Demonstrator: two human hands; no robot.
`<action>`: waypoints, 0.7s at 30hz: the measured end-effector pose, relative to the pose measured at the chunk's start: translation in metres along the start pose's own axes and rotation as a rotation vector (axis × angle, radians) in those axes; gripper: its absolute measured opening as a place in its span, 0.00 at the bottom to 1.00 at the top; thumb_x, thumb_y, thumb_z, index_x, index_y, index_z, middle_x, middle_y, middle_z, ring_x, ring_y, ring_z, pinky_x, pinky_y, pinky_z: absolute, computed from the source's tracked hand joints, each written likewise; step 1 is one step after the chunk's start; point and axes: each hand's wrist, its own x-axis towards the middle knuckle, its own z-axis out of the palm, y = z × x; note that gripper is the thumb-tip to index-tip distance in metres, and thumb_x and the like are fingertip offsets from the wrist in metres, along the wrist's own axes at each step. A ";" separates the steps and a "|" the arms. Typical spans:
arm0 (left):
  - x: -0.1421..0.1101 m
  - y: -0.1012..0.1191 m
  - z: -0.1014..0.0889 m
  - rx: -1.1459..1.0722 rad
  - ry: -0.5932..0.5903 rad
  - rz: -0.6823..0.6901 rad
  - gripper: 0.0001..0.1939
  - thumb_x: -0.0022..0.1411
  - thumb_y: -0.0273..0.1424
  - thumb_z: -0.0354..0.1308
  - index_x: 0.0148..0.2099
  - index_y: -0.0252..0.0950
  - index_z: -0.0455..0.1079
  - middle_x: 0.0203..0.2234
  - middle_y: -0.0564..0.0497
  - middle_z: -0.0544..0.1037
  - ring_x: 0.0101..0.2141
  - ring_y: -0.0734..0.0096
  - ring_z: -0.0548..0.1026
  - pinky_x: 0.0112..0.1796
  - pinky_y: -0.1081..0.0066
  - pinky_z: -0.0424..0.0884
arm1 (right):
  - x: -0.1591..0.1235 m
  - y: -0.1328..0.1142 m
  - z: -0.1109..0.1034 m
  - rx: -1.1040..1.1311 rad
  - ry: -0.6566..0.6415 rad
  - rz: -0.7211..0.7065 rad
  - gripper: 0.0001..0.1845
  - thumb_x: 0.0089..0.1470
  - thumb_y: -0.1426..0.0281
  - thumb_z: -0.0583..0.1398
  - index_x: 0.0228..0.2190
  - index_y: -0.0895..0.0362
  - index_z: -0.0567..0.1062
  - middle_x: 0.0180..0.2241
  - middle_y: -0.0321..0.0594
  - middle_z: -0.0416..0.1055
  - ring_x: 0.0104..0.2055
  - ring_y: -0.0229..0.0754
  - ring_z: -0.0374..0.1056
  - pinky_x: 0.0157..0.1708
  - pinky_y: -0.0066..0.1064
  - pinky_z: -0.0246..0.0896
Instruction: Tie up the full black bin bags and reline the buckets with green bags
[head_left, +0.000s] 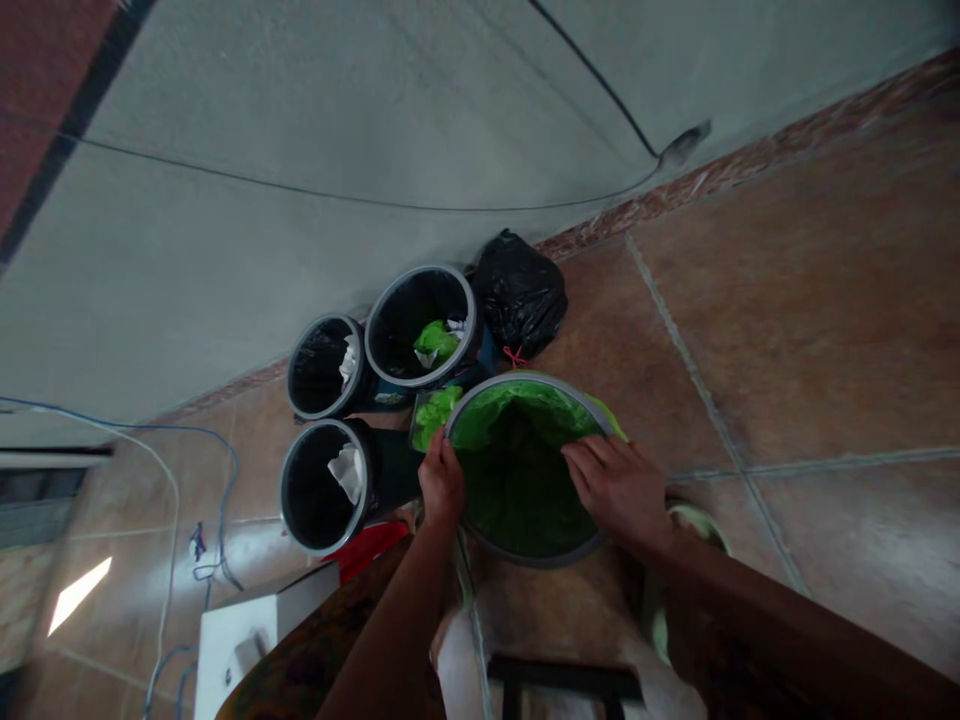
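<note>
In front of me stands a round trash bin with a grey rim, lined with a green garbage bag. My left hand is closed on the rim's left side, close to a bunch of green plastic. On the right side, my right hand reaches over the rim with its fingers curled at the liner. A bit of bright green bag shows outside the rim just above that hand. The inside of the bin is dark, so its bottom cannot be made out.
Three black-lined bins stand to the left: a larger bin, a smaller bin and a front bin. A tied black garbage bag leans by the wall. A white box, cables and a dark stool are nearby.
</note>
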 end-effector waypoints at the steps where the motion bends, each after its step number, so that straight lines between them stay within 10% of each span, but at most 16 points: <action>1: 0.000 0.000 0.000 -0.001 0.001 0.005 0.19 0.70 0.31 0.46 0.56 0.32 0.73 0.52 0.39 0.79 0.53 0.61 0.76 0.56 0.64 0.71 | 0.000 0.000 0.000 0.001 -0.001 -0.001 0.09 0.63 0.73 0.58 0.35 0.56 0.79 0.32 0.40 0.76 0.34 0.43 0.64 0.36 0.36 0.48; 11: 0.012 -0.006 -0.018 0.001 -0.010 0.097 0.22 0.68 0.35 0.52 0.62 0.34 0.68 0.58 0.39 0.74 0.58 0.58 0.72 0.59 0.59 0.67 | 0.012 0.013 -0.012 0.127 0.057 0.121 0.12 0.64 0.69 0.56 0.44 0.58 0.77 0.45 0.47 0.76 0.44 0.48 0.68 0.44 0.38 0.59; 21: 0.033 0.004 0.003 0.056 -0.135 0.174 0.18 0.68 0.32 0.49 0.55 0.34 0.71 0.51 0.39 0.78 0.53 0.57 0.76 0.56 0.59 0.69 | 0.018 0.025 0.008 0.256 -0.192 0.438 0.22 0.66 0.65 0.49 0.55 0.59 0.70 0.48 0.51 0.77 0.48 0.51 0.73 0.47 0.39 0.67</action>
